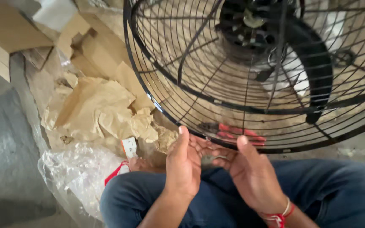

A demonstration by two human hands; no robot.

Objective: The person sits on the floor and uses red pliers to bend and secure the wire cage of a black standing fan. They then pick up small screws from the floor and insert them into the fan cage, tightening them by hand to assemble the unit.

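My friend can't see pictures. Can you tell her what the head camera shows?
Two bare hands, the left hand and right hand, meet at the bottom rim of a big black wire fan guard, above knees in blue jeans. Crumpled brown paper, cardboard and clear plastic wrap lie to the left.

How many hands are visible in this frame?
2. The left hand and the right hand are together just below the black fan guard, above the person's lap. No other hands show.
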